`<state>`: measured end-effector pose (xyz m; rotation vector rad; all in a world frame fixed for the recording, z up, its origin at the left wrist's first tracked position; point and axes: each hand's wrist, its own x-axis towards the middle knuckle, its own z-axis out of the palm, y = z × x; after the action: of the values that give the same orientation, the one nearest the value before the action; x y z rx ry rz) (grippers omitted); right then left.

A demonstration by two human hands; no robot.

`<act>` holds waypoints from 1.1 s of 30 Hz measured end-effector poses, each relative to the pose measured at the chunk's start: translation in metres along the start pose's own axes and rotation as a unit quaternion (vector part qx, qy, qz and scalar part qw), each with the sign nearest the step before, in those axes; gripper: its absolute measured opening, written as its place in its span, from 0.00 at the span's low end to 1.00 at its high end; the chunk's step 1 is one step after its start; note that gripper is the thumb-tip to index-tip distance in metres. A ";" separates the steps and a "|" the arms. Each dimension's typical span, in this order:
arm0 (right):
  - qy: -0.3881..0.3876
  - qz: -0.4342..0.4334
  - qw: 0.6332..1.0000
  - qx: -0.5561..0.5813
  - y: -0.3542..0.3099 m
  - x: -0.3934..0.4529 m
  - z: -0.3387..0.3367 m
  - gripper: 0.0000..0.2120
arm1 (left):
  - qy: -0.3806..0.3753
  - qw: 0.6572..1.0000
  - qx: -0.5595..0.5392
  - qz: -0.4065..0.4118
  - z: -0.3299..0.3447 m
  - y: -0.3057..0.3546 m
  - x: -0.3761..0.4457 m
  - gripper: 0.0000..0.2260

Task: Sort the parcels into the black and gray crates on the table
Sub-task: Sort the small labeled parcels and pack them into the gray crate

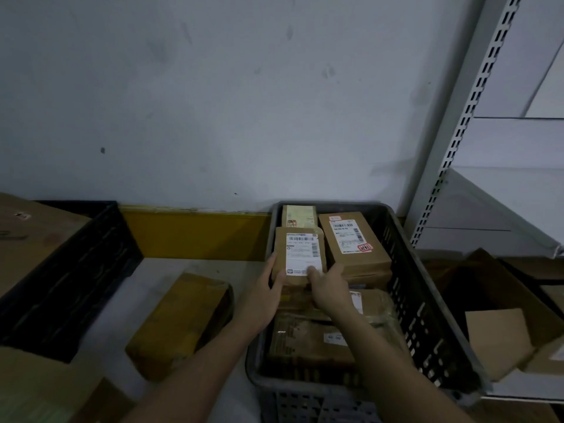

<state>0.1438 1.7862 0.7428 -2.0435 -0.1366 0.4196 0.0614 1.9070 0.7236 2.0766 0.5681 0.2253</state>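
Brown cardboard parcel [300, 254], white-labelled, sits mid-frame over the gray crate [427, 300], pinched between left hand [268, 288] and right hand [328, 285]. Its edge-only grip could let it slip onto stacked parcels below.

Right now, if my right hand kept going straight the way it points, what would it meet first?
Likely the labelled parcel the right hand already holds; beyond it, the pale parcel by the gray crate far wall. Depth is unclear.
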 end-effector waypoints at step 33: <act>-0.165 -0.122 0.978 -0.039 -0.086 -0.066 0.154 0.16 | 0.098 0.979 0.116 -0.135 -0.184 -0.163 -0.015 0.33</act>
<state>0.0352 1.9384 0.7654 -1.9873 -0.6091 0.6029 -0.0704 2.1115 0.6877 2.1834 1.0303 0.2151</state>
